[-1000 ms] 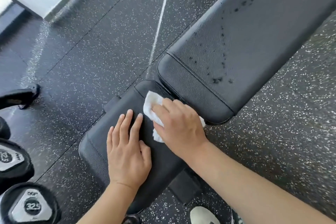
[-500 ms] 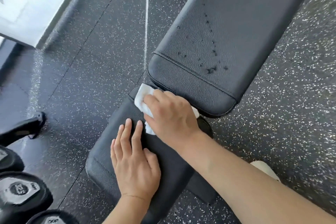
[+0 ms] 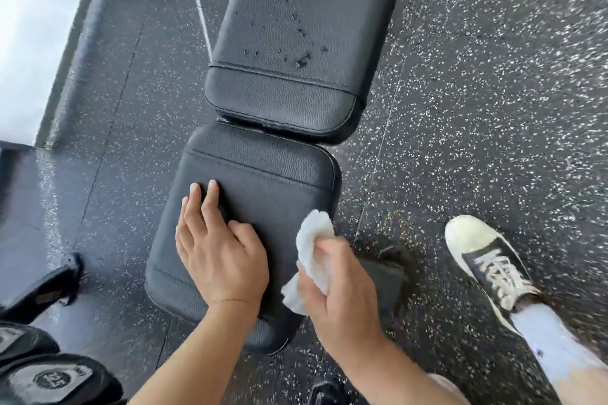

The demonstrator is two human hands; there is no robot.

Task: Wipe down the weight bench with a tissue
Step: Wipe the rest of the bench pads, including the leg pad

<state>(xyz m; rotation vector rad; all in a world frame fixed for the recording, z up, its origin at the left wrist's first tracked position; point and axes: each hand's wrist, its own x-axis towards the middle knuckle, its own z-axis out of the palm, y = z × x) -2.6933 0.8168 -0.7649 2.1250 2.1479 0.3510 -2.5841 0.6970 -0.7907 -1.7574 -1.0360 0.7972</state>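
Weight bench, black textured vinyl, two pads. Seat pad [image 3: 263,194] nearest the viewer; back pad [image 3: 296,43] beyond it, the two nearly touching end to end. Dark droplets [image 3: 301,59] sit scattered on the back pad, thickest near its stitched lower seam.

Left hand [image 3: 220,250]: flat on the seat pad, palm down, fingers slightly spread, bracing.

Right hand [image 3: 342,286]: curled shut around the tissue [image 3: 312,246], which is white and crumpled, bunched between thumb and fingers. It is held at the right edge of the seat pad; whether it touches the vinyl cannot be told.

Step in hand, as judged: the seat pad looks dry, and the back pad is not yet wiped. To do it well, refold the tissue so a clean, flat face shows, lay it above the droplets and draw it in long overlapping strokes toward the seam. Press with flat fingers rather than a fist, so the grain is reached. Finish along the stitching and the gap between the pads, where liquid may collect. A thin tissue may shred on wet textured vinyl; moderate pressure suits.

Other items: speckled rubber floor [image 3: 493,108]; dark sneaker with white toe cap and laces [image 3: 487,260]; dumbbell heads [image 3: 56,378] at lower left.

Writing: the dumbbell end plate carries a round marking, too blurred to read. No other label is legible.
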